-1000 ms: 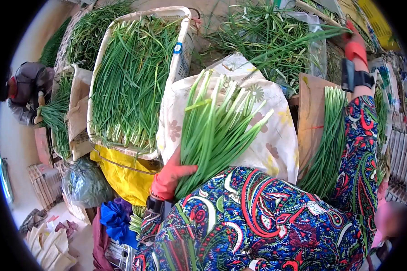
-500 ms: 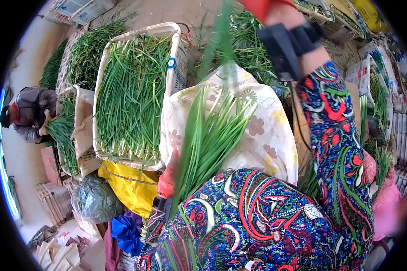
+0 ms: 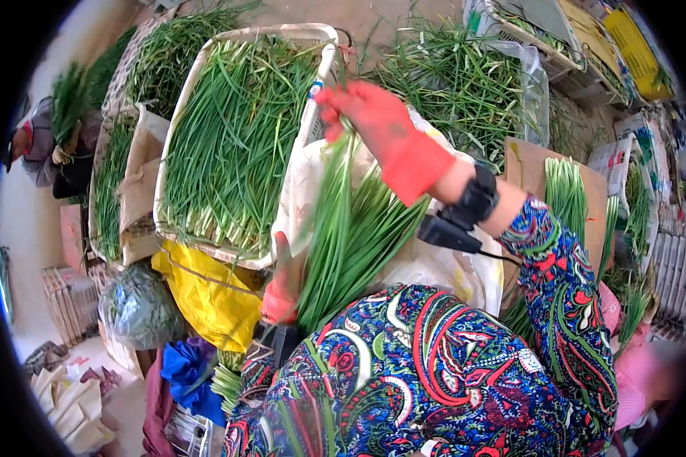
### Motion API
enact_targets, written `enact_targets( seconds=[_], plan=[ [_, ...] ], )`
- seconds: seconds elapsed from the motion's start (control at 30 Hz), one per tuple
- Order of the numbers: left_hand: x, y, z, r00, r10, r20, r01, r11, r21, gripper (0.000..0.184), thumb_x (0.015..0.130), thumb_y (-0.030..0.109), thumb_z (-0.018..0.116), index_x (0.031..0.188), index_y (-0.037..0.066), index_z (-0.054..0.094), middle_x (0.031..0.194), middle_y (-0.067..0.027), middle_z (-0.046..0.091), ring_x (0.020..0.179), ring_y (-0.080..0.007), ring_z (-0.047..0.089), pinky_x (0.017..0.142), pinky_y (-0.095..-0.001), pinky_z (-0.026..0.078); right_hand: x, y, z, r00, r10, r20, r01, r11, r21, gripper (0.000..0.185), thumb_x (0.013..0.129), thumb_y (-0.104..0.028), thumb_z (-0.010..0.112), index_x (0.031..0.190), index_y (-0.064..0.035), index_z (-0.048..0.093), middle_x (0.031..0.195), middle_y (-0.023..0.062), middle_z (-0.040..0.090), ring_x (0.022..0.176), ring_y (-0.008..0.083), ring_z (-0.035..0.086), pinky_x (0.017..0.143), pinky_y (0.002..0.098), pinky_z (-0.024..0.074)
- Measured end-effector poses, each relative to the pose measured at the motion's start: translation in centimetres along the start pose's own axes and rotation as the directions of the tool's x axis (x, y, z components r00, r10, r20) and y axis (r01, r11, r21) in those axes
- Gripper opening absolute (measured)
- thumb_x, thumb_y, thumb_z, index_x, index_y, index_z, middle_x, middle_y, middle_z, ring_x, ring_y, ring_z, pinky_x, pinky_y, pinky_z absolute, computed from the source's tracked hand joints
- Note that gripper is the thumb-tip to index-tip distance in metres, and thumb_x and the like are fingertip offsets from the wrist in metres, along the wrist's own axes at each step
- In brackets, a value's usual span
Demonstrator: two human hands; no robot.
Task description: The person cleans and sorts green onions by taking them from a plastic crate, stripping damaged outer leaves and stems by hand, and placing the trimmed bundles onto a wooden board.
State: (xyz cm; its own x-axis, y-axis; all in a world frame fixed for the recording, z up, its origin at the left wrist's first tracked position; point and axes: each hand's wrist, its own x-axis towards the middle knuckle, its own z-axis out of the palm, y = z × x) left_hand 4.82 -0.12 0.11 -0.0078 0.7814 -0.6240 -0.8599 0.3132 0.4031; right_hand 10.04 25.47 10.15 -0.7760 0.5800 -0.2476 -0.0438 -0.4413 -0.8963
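Observation:
A bunch of green stalks (image 3: pixel 351 236) with pale ends upward lies on the flowered cloth (image 3: pixel 450 263) over my lap. At its lower left side is my left hand (image 3: pixel 283 282), in a red glove, its index finger raised and the rest partly behind the leaves. My right hand (image 3: pixel 370 122), also red-gloved, is above the pale ends, its fingers pinched around a few stalks. Left of the cloth stands a white crate (image 3: pixel 270 34) filled with long green stalks.
A heap of loose greens (image 3: pixel 457 84) lies beyond the cloth. On the right, a bundle (image 3: pixel 565 190) rests on cardboard. A yellow bag (image 3: pixel 213 293) and a bagged bundle (image 3: pixel 139 308) are at lower left. One co-worker (image 3: pixel 42 145) holds greens at far left; another person in pink (image 3: pixel 636 373) is at right.
My right hand has swung from the upper right, past the heap, down to the top of the bunch. My left hand stays beside the bunch. The far-left co-worker has raised a bundle.

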Motion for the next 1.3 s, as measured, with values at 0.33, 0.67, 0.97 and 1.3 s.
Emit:
enact_targets(
  seconds=[0.33,0.67,0.97,1.3],
  plan=[
    [-1.3,1.9,5.1,0.998,-0.060,0.029,0.049,0.958,0.283,0.089,0.062,-0.014,0.061,0.137,0.004,0.017,0.132,-0.0103,0.035,0.121,-0.0208,0.035,0.101,-0.0329,0.027,-0.7,2.5,-6.0,0.981,-0.040,0.188,0.088,0.963,-0.255,0.019,0.088,-0.009,0.045,0.099,0.0055,0.050,0.098,0.0096,0.058,0.067,0.0118,0.054,0.066,0.0242,0.0449],
    [-2.4,1.9,5.5,0.998,-0.014,-0.065,0.029,0.973,0.229,0.079,0.064,-0.012,0.056,0.135,0.006,0.025,0.124,-0.0111,0.044,0.114,-0.0237,0.044,0.096,-0.0352,0.034,2.9,-5.2,-18.4,0.944,-0.311,-0.111,-0.074,0.127,-0.989,0.035,0.082,-0.032,0.051,0.108,-0.0090,0.057,0.104,0.0112,0.060,0.096,0.0289,0.055,0.083,0.0353,0.0428],
    [-2.1,0.6,1.5,0.987,-0.131,-0.088,0.128,0.991,-0.038,0.068,0.064,-0.005,0.055,0.128,0.002,0.035,0.112,-0.0150,0.054,0.100,-0.0295,0.055,0.088,-0.0382,0.044,-3.4,-0.3,-13.2,0.928,0.373,0.023,-0.189,0.522,-0.832,0.031,0.074,-0.035,0.059,0.095,-0.0131,0.065,0.096,0.0032,0.061,0.090,0.0167,0.055,0.080,0.0278,0.0411],
    [-2.4,0.0,0.9,0.994,-0.104,-0.013,0.101,0.983,-0.154,0.059,0.064,0.003,0.056,0.121,-0.003,0.041,0.108,-0.0193,0.056,0.096,-0.0319,0.057,0.085,-0.0427,0.046,-2.8,-2.6,-10.4,0.866,0.501,-0.002,-0.256,0.440,-0.861,0.052,0.065,-0.047,0.064,0.099,-0.0064,0.060,0.094,0.0038,0.061,0.088,0.0141,0.054,0.080,0.0261,0.0407]
  ],
)
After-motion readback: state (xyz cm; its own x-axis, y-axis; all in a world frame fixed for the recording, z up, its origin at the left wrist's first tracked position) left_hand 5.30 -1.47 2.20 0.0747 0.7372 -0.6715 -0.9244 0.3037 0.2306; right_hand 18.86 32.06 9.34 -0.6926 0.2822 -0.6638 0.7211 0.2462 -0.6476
